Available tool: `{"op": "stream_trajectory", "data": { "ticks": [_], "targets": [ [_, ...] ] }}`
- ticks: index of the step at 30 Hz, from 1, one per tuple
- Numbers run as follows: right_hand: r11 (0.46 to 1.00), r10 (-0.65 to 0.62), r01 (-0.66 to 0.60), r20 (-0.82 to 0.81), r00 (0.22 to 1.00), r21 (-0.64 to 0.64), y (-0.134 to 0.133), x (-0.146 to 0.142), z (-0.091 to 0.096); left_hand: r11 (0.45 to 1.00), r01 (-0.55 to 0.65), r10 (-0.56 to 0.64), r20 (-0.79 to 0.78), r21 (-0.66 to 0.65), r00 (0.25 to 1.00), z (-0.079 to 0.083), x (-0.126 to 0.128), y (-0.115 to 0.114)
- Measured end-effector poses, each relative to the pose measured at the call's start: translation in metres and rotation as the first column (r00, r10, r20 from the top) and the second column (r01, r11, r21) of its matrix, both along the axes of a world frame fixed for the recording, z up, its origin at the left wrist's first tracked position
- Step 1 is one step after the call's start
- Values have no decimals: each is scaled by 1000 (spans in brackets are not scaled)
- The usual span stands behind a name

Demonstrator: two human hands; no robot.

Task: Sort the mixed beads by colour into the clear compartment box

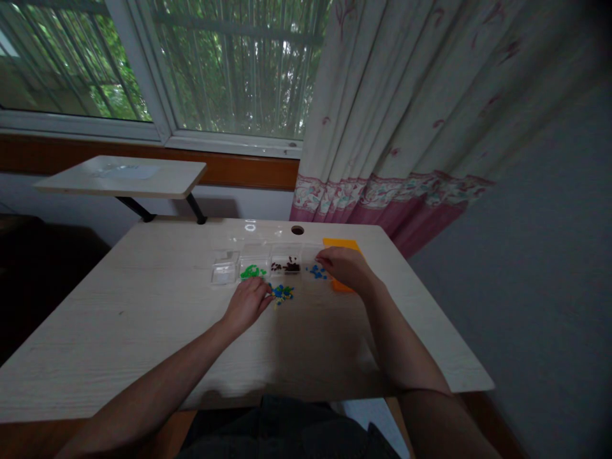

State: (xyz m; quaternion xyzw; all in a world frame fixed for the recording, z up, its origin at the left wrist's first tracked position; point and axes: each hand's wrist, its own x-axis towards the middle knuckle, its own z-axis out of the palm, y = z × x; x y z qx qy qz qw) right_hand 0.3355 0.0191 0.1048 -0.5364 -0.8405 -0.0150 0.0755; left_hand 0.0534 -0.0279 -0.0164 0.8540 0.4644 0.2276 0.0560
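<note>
Across the desk (153, 306), the left hand (246, 299) is extended forward, fingers curled at the mixed pile (282, 292) of small pieces, while, above the blue pieces (317, 272), the right hand (346, 265) is angled inward, fingers bent, either hand's grip being indiscernible.

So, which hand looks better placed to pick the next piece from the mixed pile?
Left, most likely: the left hand is right at the edge of the mixed pile, while the right hand is farther off, near the blue pieces.
</note>
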Motion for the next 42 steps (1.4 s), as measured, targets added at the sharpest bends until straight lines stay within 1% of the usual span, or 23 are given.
{"op": "stream_trajectory", "data": {
  "ticks": [8,13,15,17,21,25,29,31,33,37,42],
  "targets": [
    [1000,14,-14,26,1000,-3,-3,-5,-2,999,-19,21,-40,49,999,1,3,-1],
    [999,38,-37,50,998,-34,-7,-18,-3,999,-3,3,1,49,1000,5,0,1],
    [994,79,-76,43,996,-72,-9,-26,-7,998,8,-12,71,58,997,6,-2,1],
    [984,143,-140,24,989,-109,-11,-35,-11,998,5,-16,185,58,983,8,-4,2],
    [946,296,-295,-13,955,-132,-17,-54,-20,1000,-4,7,410,-9,912,9,-6,2],
    [924,376,-377,-25,926,-68,-27,-71,-31,997,5,41,544,-83,838,10,-6,2],
    [895,442,-434,-70,894,108,-35,-82,-45,992,29,57,643,-123,764,11,-3,0],
    [874,467,-444,-93,879,198,-38,-85,-51,988,32,78,664,-151,743,12,-1,-1],
    [864,471,-434,-108,875,256,-39,-86,-56,981,31,107,672,-190,733,11,1,-2],
    [855,477,-430,-115,871,291,-38,-85,-58,970,49,129,675,-239,727,7,3,-4],
    [851,491,-453,-98,866,267,-36,-85,-58,965,72,126,689,-252,713,8,4,-5]
  ]
}}
